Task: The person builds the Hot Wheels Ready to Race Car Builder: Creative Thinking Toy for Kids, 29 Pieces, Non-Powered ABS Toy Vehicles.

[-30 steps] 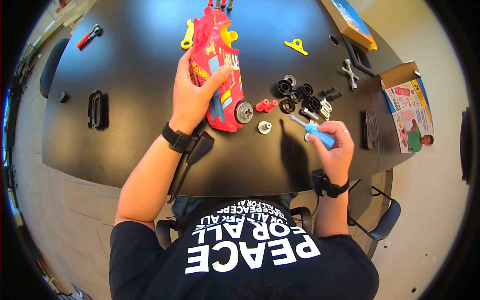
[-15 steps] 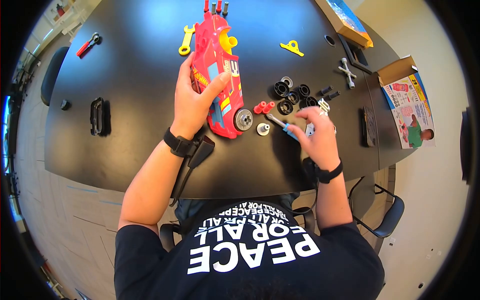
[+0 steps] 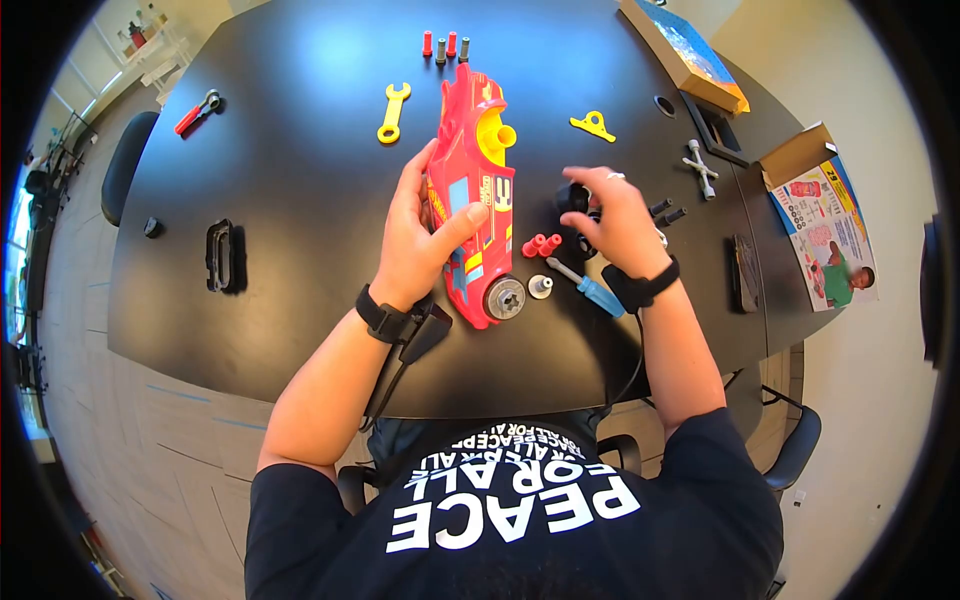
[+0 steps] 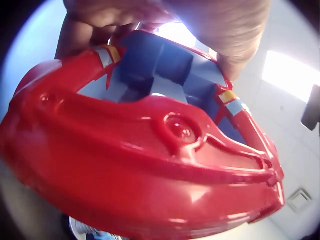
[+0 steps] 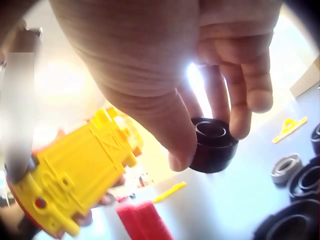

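Left hand (image 3: 425,240): forearm reaches forward and angles inward, hand around the red toy car (image 3: 462,135). Thumb lies over the side that faces up, fingers wrap the far side; grip is on the middle of the body. Car sits in front of the person, left of the right hand, long axis running away from them, yellow underside (image 5: 75,175) facing the right hand per the right wrist view. Can't tell if it touches the table. Gray wheel (image 3: 505,298) is on at its near end.

Right hand (image 3: 620,215): forearm also angles inward, wrist in a black strap (image 3: 655,284), back of hand up. Thumb and fingertips pinch a black wheel (image 5: 212,156); the other fingers bend loosely beside it. Can't tell how far the wheel is off the table.

Near the right hand: blue-handled screwdriver (image 3: 600,294) lying just nearer the person, tip toward two red pegs (image 3: 541,246). White flanged part (image 3: 540,288) stands between screwdriver and gray wheel. Yellow wrench (image 3: 393,113) lies beyond the left hand.
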